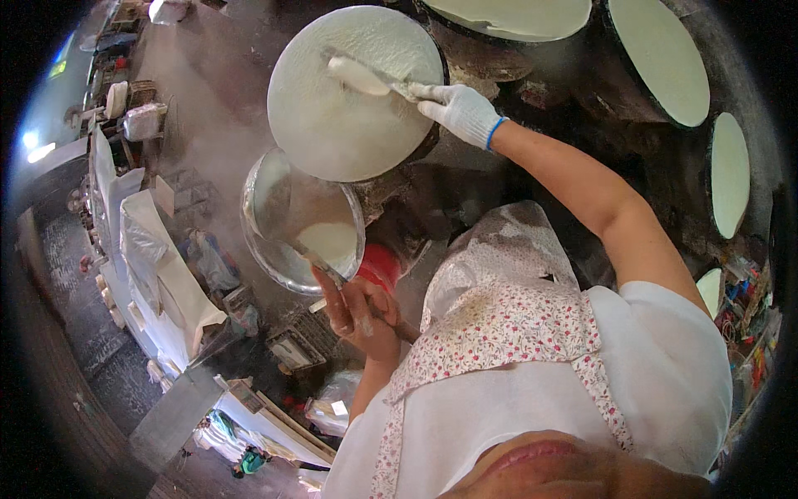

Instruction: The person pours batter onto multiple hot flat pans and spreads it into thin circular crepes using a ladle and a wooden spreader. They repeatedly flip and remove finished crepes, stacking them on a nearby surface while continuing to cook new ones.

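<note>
My right hand [461, 112], in a white knit glove with a blue cuff, is closed around the handle of a flat spatula [359, 76]. Its blade, coated in white, lies over a large round flat surface [332, 137] covered with a smooth white layer. Bare and lower down, my left hand [364, 314] grips the handle of a long metal ladle [320, 259]. That handle slants over the rim of a wide metal pot [359, 218], where white liquid batter [328, 243] lies. The ladle's far end is hard to make out against the pot's wall.
More white-topped round surfaces stand at the far right, one a long oval in view [665, 58]. A red bucket [381, 266] sits beside the pot. Plastic-covered tables [158, 258] and a dark crate [297, 343] are at left. Steam hangs at upper left.
</note>
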`<state>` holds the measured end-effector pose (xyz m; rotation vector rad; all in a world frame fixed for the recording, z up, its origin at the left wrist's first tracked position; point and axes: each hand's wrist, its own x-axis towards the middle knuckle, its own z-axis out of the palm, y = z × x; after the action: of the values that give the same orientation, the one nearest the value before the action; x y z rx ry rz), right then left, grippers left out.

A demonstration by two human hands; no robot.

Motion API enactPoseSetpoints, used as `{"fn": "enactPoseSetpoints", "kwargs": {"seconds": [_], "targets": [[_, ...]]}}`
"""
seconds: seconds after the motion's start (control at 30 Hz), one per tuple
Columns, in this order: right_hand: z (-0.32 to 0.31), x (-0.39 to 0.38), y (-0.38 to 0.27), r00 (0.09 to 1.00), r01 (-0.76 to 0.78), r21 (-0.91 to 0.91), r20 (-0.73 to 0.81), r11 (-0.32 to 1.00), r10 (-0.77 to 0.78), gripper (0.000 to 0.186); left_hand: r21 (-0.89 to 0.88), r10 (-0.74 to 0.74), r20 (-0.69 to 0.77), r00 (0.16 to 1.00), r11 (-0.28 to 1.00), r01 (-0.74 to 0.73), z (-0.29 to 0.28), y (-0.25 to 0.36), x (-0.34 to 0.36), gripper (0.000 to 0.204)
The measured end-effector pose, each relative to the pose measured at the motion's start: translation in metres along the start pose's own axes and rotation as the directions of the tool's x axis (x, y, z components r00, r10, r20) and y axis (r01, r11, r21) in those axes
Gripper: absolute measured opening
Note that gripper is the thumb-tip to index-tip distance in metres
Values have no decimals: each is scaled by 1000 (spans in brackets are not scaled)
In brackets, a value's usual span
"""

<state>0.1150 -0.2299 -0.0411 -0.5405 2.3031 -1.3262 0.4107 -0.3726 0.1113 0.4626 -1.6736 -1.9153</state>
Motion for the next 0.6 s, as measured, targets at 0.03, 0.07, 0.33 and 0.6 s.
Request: {"fn": "enactPoseSetpoints", "kwargs": {"seconds": [0.03, 0.07, 0.33, 0.6], "targets": [[-5, -10, -5, 999, -7, -20, 46, 1000, 8, 50, 48, -49, -58, 997, 997, 52, 2, 6, -2, 59], [-11, -21, -8, 996, -14, -40, 92, 999, 18, 49, 92, -96, -118, 988, 990, 108, 3, 13, -5, 59], [12, -70, -6, 988, -150, 140, 48, 979, 145, 46, -13, -331, -178, 927, 942, 334, -21, 16, 5, 56], [-18, -42, -15, 999, -15, -228, 29, 973, 22, 42, -391, -467, 96, 879, 795, 464, -10, -31, 145, 56]]}}
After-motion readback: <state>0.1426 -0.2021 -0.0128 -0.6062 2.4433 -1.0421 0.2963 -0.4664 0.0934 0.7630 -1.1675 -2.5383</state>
